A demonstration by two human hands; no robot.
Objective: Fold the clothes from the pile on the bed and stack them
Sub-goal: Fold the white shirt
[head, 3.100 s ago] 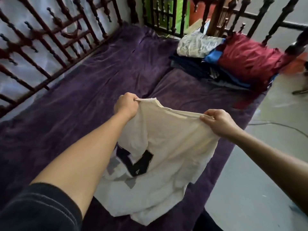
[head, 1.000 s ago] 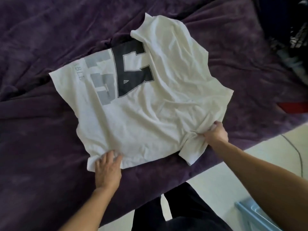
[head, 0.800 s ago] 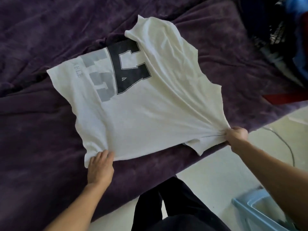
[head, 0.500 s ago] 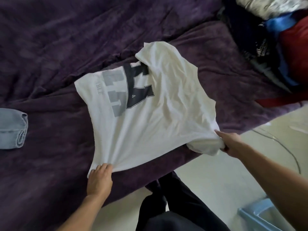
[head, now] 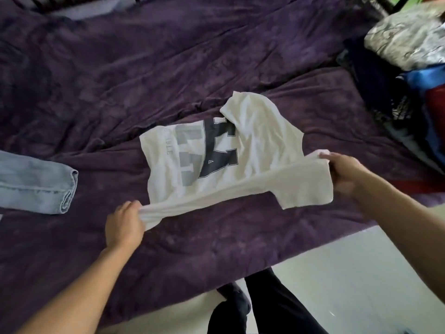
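A white T-shirt (head: pixel 255 150) with large dark and grey letters lies print-up on the purple bed cover (head: pixel 120 80). Its near edge is lifted off the bed and stretched taut between my hands. My left hand (head: pixel 124 224) grips the near left corner. My right hand (head: pixel 345 173) pinches the near right side by the sleeve, which hangs below it. The far part of the shirt still rests on the cover. The pile of unfolded clothes (head: pixel 409 75) sits at the far right of the bed, with grey patterned, blue, dark and red pieces.
Folded light-blue jeans (head: pixel 36 184) lie on the bed at the left. The bed's near edge runs diagonally, with pale floor (head: pixel 349 273) beyond it on the right. My dark-trousered legs (head: pixel 260 309) stand by the edge. A dark wooden frame shows at the top right.
Both hands have closed on the shirt's near edge and lifted it off the bed, carrying it toward the far side. Earlier the left hand lay flat on the corner.
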